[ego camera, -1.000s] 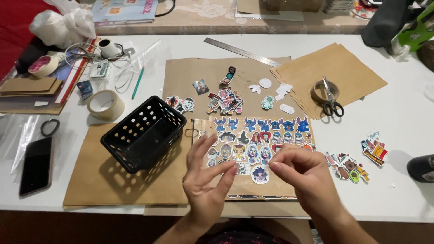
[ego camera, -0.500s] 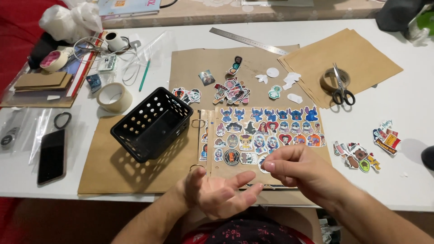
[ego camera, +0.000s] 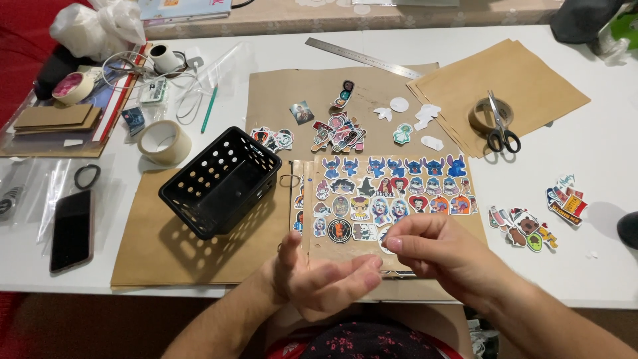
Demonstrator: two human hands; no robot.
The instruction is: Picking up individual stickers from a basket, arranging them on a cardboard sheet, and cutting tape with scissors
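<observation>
A brown page [ego camera: 425,213] covered with rows of colourful cartoon stickers lies in front of me on brown paper. My right hand [ego camera: 442,252] hovers over the page's lower edge, thumb and forefinger pinched on a small sticker [ego camera: 387,240] that is mostly hidden by the fingers. My left hand [ego camera: 325,282] is just left of it, near the table's front edge, palm turned up, fingers spread, nothing in it. A black perforated plastic basket [ego camera: 219,181] stands empty to the left of the page.
Loose sticker piles lie above the page [ego camera: 339,131] and at the right [ego camera: 525,229]. Scissors [ego camera: 502,129] rest on a tape roll over brown paper sheets. A steel ruler [ego camera: 362,58], another tape roll [ego camera: 163,141], a phone [ego camera: 71,229] and cables lie around.
The left hand has come off the sticker page, drawn back toward me and turned palm up. The right hand stays pinched at the page's lower edge. The camera has tilted slightly.
</observation>
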